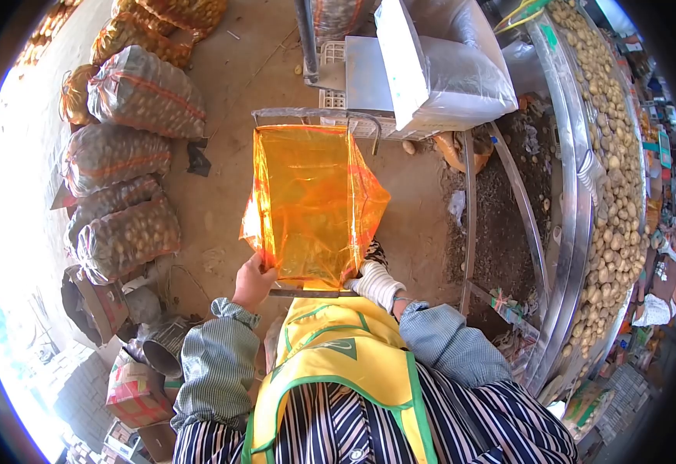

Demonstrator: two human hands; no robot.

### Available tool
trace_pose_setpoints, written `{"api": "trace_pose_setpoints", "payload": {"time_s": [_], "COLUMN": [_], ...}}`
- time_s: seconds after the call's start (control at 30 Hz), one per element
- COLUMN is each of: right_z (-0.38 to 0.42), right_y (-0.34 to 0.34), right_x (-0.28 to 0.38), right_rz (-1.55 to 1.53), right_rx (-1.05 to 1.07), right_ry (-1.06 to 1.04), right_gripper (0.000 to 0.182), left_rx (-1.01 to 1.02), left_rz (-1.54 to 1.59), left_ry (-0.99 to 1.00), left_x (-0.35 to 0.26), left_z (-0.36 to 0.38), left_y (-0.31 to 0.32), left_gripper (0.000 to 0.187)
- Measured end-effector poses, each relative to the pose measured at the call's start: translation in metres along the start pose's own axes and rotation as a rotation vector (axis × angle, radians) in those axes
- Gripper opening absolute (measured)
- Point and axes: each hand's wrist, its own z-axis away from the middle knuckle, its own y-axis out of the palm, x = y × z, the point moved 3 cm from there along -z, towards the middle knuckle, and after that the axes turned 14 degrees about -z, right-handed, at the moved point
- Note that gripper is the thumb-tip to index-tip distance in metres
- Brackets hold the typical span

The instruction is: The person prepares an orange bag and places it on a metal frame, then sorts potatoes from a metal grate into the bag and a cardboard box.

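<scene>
An orange see-through bag is spread wide between a dark metal bar at its far end and another bar near my waist. My left hand pinches the bag's near left corner. At the near right corner is my right hand, in a white glove or wrap, with its fingers closed on the bag's edge. The bag's far edge lies over the far metal frame.
Filled mesh sacks line the left side. Cartons lie at the lower left. Ahead stands a white plastic-lined box by a crate. Along the right, a metal-edged conveyor carries many potatoes.
</scene>
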Motion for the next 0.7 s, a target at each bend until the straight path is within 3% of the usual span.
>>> {"api": "trace_pose_setpoints", "payload": {"time_s": [0.27, 0.33, 0.37, 0.47, 0.7], "right_z": [-0.014, -0.016, 0.003, -0.002, -0.012], "right_y": [0.004, 0.006, 0.004, 0.010, 0.006], "right_x": [-0.010, -0.002, 0.037, 0.041, 0.010], "right_rz": [-0.016, 0.197, 0.247, 0.208, -0.013], "right_rx": [-0.036, -0.082, -0.094, -0.118, -0.015], "right_ry": [-0.069, 0.003, 0.049, -0.080, -0.034], "right_gripper": [0.029, 0.025, 0.024, 0.024, 0.018], "left_rx": [0.024, 0.026, 0.025, -0.019, -0.033], "left_rz": [-0.054, -0.070, -0.071, -0.093, -0.129], "left_ry": [-0.081, -0.076, -0.075, -0.087, -0.121], "left_x": [-0.007, -0.010, -0.010, -0.006, 0.004], "left_z": [0.001, 0.001, 0.000, -0.002, 0.000], "left_y": [-0.007, -0.007, -0.006, -0.004, -0.009], "left_gripper": [0.024, 0.025, 0.025, 0.025, 0.026]}}
